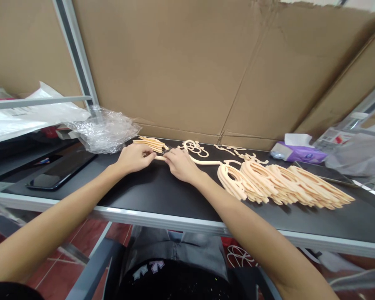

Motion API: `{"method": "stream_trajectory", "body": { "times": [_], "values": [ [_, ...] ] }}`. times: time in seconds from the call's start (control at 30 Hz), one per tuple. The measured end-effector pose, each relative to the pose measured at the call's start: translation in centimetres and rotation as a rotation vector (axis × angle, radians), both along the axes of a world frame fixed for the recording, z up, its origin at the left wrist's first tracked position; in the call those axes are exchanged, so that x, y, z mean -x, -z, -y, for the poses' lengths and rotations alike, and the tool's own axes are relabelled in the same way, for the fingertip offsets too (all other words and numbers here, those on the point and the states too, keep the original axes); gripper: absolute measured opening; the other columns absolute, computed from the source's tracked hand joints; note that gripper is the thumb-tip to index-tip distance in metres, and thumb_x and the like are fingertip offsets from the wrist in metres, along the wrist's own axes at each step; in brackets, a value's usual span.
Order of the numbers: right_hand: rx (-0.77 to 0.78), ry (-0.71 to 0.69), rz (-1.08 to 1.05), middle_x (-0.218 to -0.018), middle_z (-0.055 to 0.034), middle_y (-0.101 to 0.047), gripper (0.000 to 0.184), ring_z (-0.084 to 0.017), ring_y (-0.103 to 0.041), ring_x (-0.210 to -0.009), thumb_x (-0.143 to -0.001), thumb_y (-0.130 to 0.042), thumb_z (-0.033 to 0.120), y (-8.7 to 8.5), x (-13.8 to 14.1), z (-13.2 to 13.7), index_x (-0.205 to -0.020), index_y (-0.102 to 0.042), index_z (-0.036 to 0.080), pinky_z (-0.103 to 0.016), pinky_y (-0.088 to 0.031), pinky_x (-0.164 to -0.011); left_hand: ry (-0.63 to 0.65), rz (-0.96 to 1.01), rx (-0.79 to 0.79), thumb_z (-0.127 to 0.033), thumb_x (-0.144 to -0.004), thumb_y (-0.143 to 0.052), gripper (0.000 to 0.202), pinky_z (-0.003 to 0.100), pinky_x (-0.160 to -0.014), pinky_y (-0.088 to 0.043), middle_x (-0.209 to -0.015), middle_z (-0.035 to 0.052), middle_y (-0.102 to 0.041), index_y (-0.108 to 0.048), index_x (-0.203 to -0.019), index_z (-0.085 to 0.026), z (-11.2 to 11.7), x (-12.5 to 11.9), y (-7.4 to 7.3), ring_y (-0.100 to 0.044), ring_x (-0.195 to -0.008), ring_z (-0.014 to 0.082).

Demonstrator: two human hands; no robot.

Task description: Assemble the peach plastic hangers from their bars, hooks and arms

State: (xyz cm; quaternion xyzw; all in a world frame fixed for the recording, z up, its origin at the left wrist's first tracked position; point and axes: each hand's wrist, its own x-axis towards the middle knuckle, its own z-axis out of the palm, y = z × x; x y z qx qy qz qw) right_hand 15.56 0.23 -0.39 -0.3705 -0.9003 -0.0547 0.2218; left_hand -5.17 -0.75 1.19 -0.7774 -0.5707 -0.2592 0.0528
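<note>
My left hand (134, 158) is closed, its thumb and fingers pinching the end of a slim cream plastic piece that looks like a hanger arm. Close beside it, my right hand (181, 164) grips the same cream hanger (208, 162), whose curved part runs out to the right from under the fingers. Where the parts meet is mostly covered by my fingertips. Behind my left hand lies a bundle of straight cream arms (151, 143). Loose cream hooks (193, 146) sit just beyond my right hand.
Stacked cream hangers (268, 183) spread over the table's right side, with small loose cream pieces (250, 157) behind them. A purple tissue pack (301, 152) stands at the back right. At left are a dark phone (61, 168) and crumpled clear plastic (108, 129). Cardboard (175, 71) walls the back.
</note>
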Motion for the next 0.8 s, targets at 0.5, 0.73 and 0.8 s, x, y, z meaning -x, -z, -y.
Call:
{"method": "stream_trajectory", "body": {
  "times": [0.5,0.73,0.8],
  "values": [
    [0.085,-0.105,-0.097,-0.101,-0.0113,-0.069,0.017,-0.019,-0.06,-0.098,-0.094,-0.059,0.02,-0.2,0.2,-0.1,-0.101,-0.073,0.012,-0.03,-0.044,-0.088,0.235,-0.086,0.134,-0.036,-0.076,-0.055,0.027,0.03,-0.07,-0.045,-0.084,0.0012,-0.074,-0.076,-0.087,-0.023,-0.8,0.2,1.0,-0.063,-0.074,0.0198],
    [0.037,0.039,-0.166,-0.095,-0.0091,-0.074,0.024,-0.018,-0.065,-0.09,-0.095,-0.052,0.022,-2.2,-0.9,-0.1,-0.093,-0.075,0.016,-0.028,-0.044,-0.084,0.177,-0.116,0.169,-0.027,-0.069,-0.052,0.03,0.029,-0.07,-0.045,-0.091,-0.0007,-0.075,-0.076,-0.087,-0.025,-0.2,-0.1,0.3,-0.065,-0.081,0.0211],
    [0.054,0.211,-0.163,-0.095,-0.0094,-0.075,0.028,-0.021,-0.068,-0.089,-0.096,-0.048,0.025,-3.1,-1.6,0.0,-0.097,-0.075,0.019,-0.03,-0.045,-0.081,0.136,-0.125,0.184,-0.028,-0.07,-0.052,0.03,0.029,-0.068,-0.044,-0.091,-0.0011,-0.076,-0.076,-0.088,-0.026,-0.1,-0.2,0.2,-0.065,-0.082,0.0213]
  ]
}}
